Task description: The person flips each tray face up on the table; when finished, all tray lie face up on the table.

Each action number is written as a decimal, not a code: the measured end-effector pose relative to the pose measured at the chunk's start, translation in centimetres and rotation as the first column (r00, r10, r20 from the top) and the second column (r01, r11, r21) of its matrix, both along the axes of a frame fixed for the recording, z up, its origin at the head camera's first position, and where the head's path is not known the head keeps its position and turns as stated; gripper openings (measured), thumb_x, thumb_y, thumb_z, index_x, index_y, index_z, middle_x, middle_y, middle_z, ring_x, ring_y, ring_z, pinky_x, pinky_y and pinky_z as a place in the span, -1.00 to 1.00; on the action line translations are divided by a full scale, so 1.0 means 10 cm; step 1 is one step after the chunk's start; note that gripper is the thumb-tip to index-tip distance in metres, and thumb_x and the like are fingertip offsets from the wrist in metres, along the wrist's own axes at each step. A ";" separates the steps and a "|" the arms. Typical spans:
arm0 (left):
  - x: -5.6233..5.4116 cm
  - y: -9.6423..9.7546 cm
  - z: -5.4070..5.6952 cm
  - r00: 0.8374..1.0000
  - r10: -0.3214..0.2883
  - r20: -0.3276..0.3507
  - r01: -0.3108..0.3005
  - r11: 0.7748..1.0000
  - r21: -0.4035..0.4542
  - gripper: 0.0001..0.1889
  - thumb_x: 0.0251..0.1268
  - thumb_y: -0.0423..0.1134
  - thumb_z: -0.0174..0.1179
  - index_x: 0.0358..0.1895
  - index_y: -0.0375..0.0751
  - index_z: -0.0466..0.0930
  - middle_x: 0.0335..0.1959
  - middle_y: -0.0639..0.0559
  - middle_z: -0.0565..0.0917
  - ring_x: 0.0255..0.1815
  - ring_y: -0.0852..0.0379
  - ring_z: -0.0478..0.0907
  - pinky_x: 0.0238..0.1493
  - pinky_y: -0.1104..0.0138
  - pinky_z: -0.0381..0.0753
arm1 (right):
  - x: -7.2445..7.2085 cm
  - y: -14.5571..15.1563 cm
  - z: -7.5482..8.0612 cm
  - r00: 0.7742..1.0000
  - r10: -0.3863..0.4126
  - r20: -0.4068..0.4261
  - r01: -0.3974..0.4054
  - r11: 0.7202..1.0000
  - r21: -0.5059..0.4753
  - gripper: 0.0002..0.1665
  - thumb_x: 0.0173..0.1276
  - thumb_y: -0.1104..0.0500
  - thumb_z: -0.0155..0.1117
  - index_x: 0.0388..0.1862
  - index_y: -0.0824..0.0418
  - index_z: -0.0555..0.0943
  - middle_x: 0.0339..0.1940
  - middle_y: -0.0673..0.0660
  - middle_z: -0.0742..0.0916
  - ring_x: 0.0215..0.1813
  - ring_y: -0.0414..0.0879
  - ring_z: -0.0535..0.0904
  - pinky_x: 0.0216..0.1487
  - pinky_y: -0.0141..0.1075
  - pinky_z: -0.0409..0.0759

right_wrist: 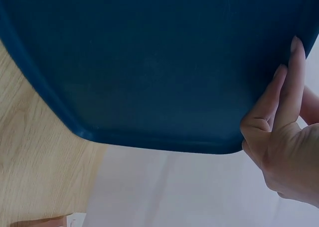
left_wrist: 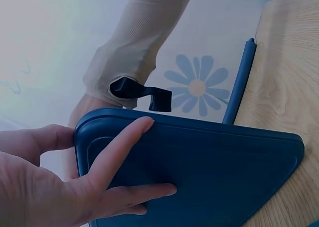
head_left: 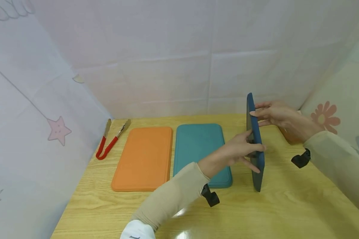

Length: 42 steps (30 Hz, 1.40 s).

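Note:
A dark blue tray (head_left: 255,132) with rounded corners stands nearly on edge above the right side of the table. My left hand (head_left: 239,147) holds its near part, thumb over the rim and other fingers spread on the left face. Farther back, my right hand (head_left: 278,116) grips the rim from the right, its thumb on the edge. In the right wrist view, the tray's face (right_wrist: 149,72) has a raised lip, and two fingers (right_wrist: 291,82) lie against it. The left wrist view shows fingers (left_wrist: 119,147) laid across the opposite face.
An orange tray (head_left: 143,159) and a teal tray (head_left: 198,149) lie flat side by side. Red-handled tongs (head_left: 107,147) lie at the far left. A brown object (head_left: 291,136) sits beneath the right hand. Printed cloth walls (head_left: 167,83) surround the table.

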<state>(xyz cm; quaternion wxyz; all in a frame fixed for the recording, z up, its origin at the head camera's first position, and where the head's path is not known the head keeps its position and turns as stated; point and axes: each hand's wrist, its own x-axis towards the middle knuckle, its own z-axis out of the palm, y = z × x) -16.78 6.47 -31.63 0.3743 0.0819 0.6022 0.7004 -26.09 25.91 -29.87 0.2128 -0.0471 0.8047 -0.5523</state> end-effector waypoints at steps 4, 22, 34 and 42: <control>0.04 -0.02 -0.03 0.999 0.041 0.005 -0.041 0.999 0.027 -0.25 0.33 -0.38 0.19 0.51 0.11 0.07 -0.07 -0.16 0.50 0.11 -0.33 0.49 -0.34 -0.02 0.69 | 0.03 -0.05 -0.01 1.000 -0.004 -0.010 0.004 1.000 0.005 -0.11 0.47 0.07 0.15 0.51 0.45 -0.06 0.34 0.35 0.34 -0.10 -0.29 0.61 0.08 -0.22 0.60; 0.11 -0.12 -0.15 0.993 0.120 0.004 -0.120 0.984 0.132 -0.22 0.31 -0.47 0.17 0.52 0.12 0.07 0.19 -0.31 0.44 0.18 -0.31 0.48 -0.33 -0.03 0.69 | 0.05 -0.29 -0.06 1.000 -0.008 0.010 0.008 1.000 0.003 -0.17 0.46 0.12 0.18 0.52 0.38 0.04 0.25 0.37 0.39 -0.08 -0.16 0.59 -0.01 -0.18 0.65; 0.16 -0.20 -0.26 0.987 0.152 0.047 -0.157 0.979 0.131 -0.18 0.28 -0.52 0.19 0.53 -0.03 0.01 0.40 -0.34 0.23 0.25 -0.32 0.41 -0.37 0.04 0.70 | 0.11 -0.40 -0.15 1.000 0.011 -0.004 -0.011 1.000 0.023 -0.26 0.42 0.17 0.22 0.46 0.37 0.18 0.18 0.38 0.41 -0.01 0.02 0.53 -0.04 -0.15 0.66; 0.19 -0.25 -0.34 0.987 0.151 0.054 -0.157 0.978 0.136 -0.20 0.30 -0.52 0.15 0.53 -0.06 -0.01 0.41 -0.32 0.23 0.31 -0.30 0.35 -0.34 0.00 0.69 | 0.12 -0.43 -0.22 1.000 -0.013 0.009 0.012 0.999 0.041 -0.32 0.41 0.10 0.23 0.41 0.33 0.29 0.12 0.31 0.55 -0.14 -0.04 0.64 -0.06 -0.09 0.67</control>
